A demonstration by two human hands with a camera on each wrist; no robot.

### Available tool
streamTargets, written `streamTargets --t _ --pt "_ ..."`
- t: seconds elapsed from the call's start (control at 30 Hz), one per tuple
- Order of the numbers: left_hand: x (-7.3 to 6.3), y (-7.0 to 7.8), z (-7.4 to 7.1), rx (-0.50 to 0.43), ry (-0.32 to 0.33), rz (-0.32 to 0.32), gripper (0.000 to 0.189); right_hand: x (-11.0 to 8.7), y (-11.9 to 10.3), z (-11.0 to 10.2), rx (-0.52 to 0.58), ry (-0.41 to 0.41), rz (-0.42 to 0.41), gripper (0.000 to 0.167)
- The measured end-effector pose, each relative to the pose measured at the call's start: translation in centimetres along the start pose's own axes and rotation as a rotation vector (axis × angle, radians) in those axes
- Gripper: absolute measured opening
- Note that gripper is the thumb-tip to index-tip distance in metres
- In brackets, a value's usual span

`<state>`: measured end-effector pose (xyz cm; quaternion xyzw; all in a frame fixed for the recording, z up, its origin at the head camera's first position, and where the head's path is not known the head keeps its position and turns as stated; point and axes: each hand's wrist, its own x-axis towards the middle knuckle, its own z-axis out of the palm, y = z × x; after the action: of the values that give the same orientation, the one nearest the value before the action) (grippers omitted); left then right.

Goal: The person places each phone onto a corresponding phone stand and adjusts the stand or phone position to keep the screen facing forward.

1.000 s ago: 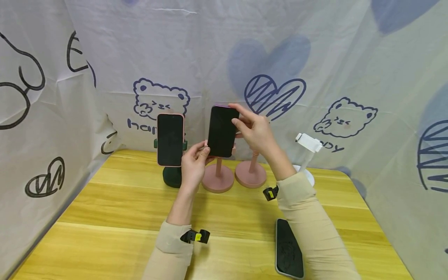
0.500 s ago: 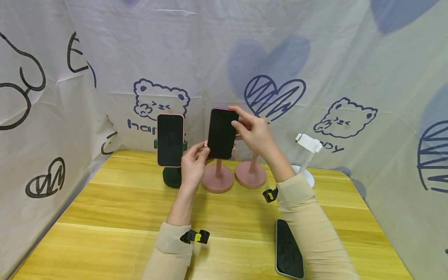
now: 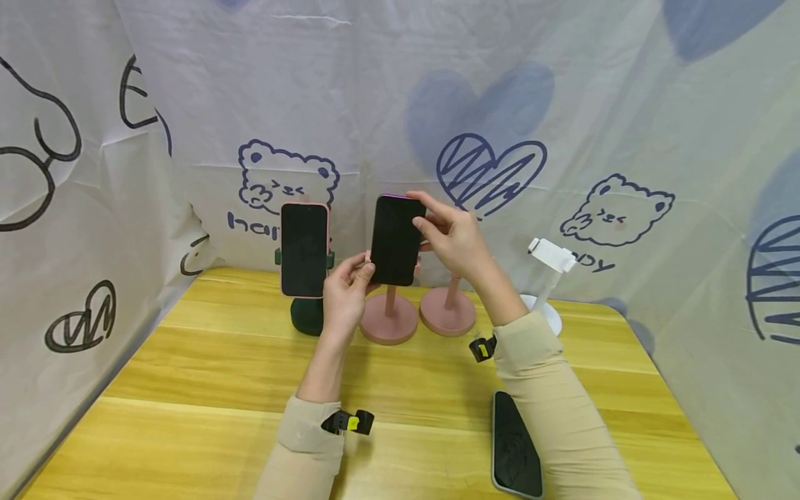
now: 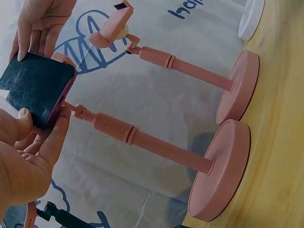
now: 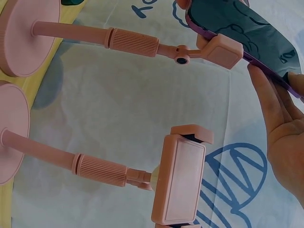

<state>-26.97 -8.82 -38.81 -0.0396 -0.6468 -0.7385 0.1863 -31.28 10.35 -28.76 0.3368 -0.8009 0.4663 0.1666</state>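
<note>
A phone (image 3: 397, 239) with a dark screen and purple edge stands nearly upright in the clamp (image 5: 224, 51) of a pink phone stand (image 3: 389, 318). My left hand (image 3: 345, 292) holds the phone and clamp low on the left side, thumb on the front; in the left wrist view its fingers pass behind them. At the upper right, my right hand (image 3: 459, 239) pinches the phone's edge between thumb and fingers. In the right wrist view the clamp's pink jaw lies against the phone's long side.
Left of it, a pink-edged phone (image 3: 304, 250) sits in a dark green stand (image 3: 307, 316). A second pink stand (image 3: 447, 311) and a white stand (image 3: 553, 255) are to the right. Another phone (image 3: 516, 444) lies on the wooden table (image 3: 425, 389), beside my right sleeve.
The phone has slid slightly down in the clamp, and my right hand has lowered a little with it. My left hand has stayed in place.
</note>
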Motion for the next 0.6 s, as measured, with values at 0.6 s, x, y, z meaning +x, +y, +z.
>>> streamTargets --t 0.6 --pt "0.38 -0.40 -0.36 0.052 -0.015 0.036 0.032 -0.19 0.08 0.05 -0.008 -0.008 0.017 0.044"
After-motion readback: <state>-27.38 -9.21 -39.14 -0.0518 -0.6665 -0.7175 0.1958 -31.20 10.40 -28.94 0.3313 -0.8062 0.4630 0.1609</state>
